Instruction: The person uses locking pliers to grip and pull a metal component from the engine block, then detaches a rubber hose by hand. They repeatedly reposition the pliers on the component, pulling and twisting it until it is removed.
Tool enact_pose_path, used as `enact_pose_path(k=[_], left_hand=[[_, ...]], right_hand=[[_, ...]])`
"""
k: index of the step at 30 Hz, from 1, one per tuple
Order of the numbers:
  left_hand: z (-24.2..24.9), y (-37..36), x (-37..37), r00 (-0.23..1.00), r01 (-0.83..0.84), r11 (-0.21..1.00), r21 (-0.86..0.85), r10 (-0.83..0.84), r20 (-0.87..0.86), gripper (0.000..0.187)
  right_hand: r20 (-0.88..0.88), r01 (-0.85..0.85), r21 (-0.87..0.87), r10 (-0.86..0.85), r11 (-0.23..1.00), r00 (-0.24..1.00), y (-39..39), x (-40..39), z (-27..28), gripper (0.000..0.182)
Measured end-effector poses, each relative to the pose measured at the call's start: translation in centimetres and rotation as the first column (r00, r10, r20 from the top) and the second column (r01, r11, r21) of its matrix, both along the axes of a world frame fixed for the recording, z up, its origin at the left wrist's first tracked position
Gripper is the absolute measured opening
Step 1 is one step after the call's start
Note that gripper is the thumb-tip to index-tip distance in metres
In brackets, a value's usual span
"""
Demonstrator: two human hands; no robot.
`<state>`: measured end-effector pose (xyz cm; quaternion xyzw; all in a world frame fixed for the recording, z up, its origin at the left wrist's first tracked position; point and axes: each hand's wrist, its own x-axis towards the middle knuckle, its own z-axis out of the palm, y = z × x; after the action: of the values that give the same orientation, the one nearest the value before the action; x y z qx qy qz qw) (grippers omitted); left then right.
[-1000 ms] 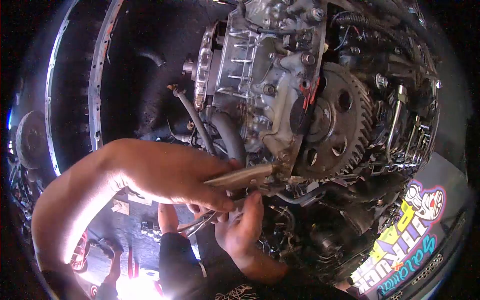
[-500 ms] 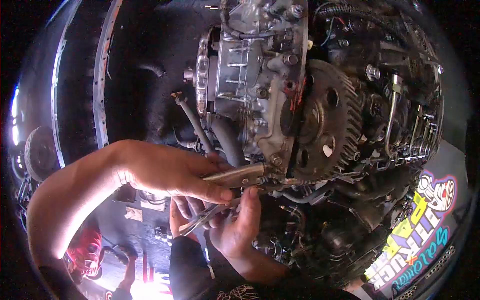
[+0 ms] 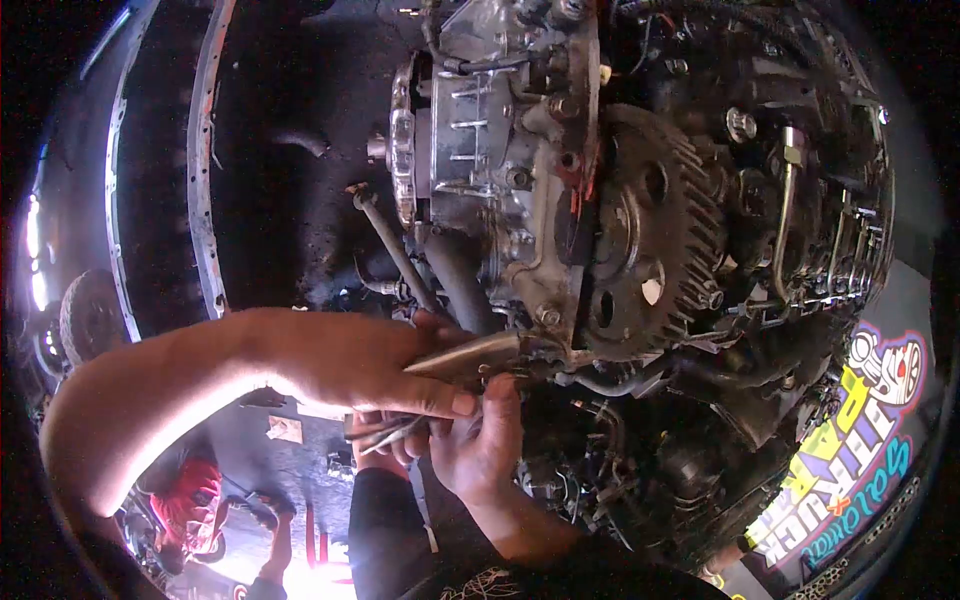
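My left hand (image 3: 385, 365) reaches in from the left, fingers closed round a plier-like metal tool (image 3: 470, 355). Its upper arm is flat and riveted, and points towards the lower edge of the engine casing. Thin metal ends (image 3: 385, 435) stick out to the left below my left thumb. From below, my right hand (image 3: 480, 440) closes on the same tool, thumb pressed up near the rivet and the other fingers curled behind. The tool's far end overlaps the casing edge, beneath a large toothed gear (image 3: 630, 235). Fingers hide much of the tool.
The ribbed metal engine casing (image 3: 490, 130) stands above my hands, with a dark hose (image 3: 455, 275) and a metal rod (image 3: 385, 235) alongside. Slotted rails (image 3: 203, 170) run at left. Another person in a red shirt (image 3: 190, 495) is at lower left. A lettered banner (image 3: 850, 440) lies at right.
The view has shifted slightly. My left wrist sits lower, and the tool's thin lower ends have swung up and left, lying flatter. Both hands stay on the tool.
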<state>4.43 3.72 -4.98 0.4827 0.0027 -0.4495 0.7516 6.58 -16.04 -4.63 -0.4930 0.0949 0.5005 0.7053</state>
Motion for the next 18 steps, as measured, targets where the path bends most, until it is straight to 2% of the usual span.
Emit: enact_pose_path(k=[1,3,4,7,10,14,18], left_hand=[[0.2,0.0,0.0,0.999,-0.005,1.000,0.020,0.004,0.032,0.075],[0.6,0.5,0.4,0.996,0.062,0.998,0.031,-0.060,-0.068,0.068],[0.8,0.6,0.5,0.989,0.094,0.995,0.035,-0.089,-0.119,0.065],[0.7,0.2,0.0,0.992,-0.025,0.999,-0.025,0.022,-0.121,0.068],[0.7,0.1,0.2,0.987,-0.068,0.997,-0.044,0.061,-0.146,0.071],[0.8,0.0,0.2,0.991,-0.059,0.998,-0.028,0.055,-0.126,0.066],[-0.1,-0.6,0.0,0.986,0.005,1.000,-0.028,-0.009,-0.165,0.078]], right_hand=[[0.007,0.022,-0.010,-0.021,1.000,1.000,0.2,0.0,0.0,0.076],[0.025,0.096,-0.019,-0.096,0.995,0.995,1.4,0.2,-0.1,0.074],[0.011,0.080,0.006,-0.080,0.997,0.997,1.3,0.4,-0.2,0.072],[-0.008,0.074,0.048,-0.074,0.996,0.997,0.9,0.5,-0.8,0.068],[0.010,0.122,0.041,-0.123,0.992,0.992,1.1,0.1,-1.4,0.067],[0.023,0.133,0.067,-0.135,0.989,0.991,1.5,0.1,-1.1,0.068],[0.124,0.111,0.133,-0.128,0.985,0.984,1.8,0.4,-1.4,0.063]])
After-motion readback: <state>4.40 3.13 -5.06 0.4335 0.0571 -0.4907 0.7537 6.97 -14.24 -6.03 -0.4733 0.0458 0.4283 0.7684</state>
